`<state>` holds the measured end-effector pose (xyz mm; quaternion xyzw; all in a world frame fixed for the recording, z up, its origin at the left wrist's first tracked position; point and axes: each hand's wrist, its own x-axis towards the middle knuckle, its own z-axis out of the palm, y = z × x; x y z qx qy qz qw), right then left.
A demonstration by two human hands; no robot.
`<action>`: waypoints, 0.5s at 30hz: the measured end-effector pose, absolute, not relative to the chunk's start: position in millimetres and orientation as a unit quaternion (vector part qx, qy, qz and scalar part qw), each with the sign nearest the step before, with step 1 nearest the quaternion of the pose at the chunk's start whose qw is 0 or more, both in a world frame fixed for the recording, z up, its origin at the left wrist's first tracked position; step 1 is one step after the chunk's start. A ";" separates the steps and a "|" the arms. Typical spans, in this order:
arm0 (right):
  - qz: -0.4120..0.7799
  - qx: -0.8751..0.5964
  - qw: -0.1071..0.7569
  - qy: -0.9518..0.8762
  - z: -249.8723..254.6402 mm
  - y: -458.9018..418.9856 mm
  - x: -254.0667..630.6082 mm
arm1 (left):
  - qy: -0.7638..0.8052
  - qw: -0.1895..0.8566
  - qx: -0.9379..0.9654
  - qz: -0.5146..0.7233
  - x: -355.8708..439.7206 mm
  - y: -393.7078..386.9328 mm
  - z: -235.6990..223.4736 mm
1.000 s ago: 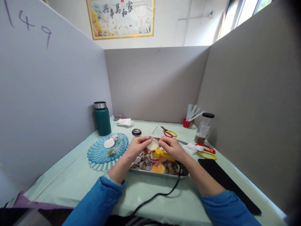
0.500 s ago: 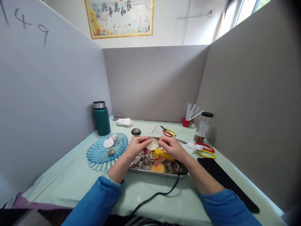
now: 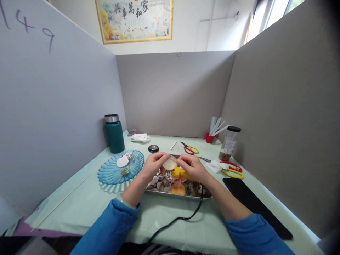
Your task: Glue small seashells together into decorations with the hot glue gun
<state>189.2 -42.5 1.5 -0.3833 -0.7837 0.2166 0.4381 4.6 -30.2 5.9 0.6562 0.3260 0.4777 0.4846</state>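
Note:
A pale round flat shell [image 3: 170, 164] is held above the tray, with my left hand [image 3: 154, 165] pinching its left edge between thumb and fingers. On its right side, the closed thumb and fingertips of my right hand [image 3: 195, 166] meet the edge; whether a smaller piece is between them I cannot make out. A yellow glue gun [image 3: 179, 173] with a black cord lies just below the shell, its handle partly hidden by my right hand. Under everything is a metal tray [image 3: 172, 194] of mixed shells and stones, with an orange round piece [image 3: 178, 189] near its front.
On the left are a blue scalloped plate [image 3: 106, 173] with a few shells and a green bottle [image 3: 114, 136]. Scissors [image 3: 190, 148], larger scissors [image 3: 233, 170], a jar [image 3: 228, 144], a red cup of glue sticks [image 3: 209, 138] and a black slab [image 3: 255, 205] lie behind and right.
The pale shell has shifted slightly left and tilted, showing more of its face. Both hands stay on it, with small finger movements. The glue gun stays in the tray.

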 end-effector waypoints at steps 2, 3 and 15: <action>0.223 -0.377 0.443 -0.782 0.5 -43.5 188.4 | 0.321 0.490 0.649 0.485 5.2 -31.0 6.4; 0.225 -0.375 0.446 -0.781 0.3 -44.1 188.1 | 0.319 0.494 0.645 0.487 5.4 -31.3 6.4; 0.220 -0.361 0.471 -0.774 0.3 -45.5 188.3 | 0.288 0.521 0.639 0.487 3.5 -32.5 5.8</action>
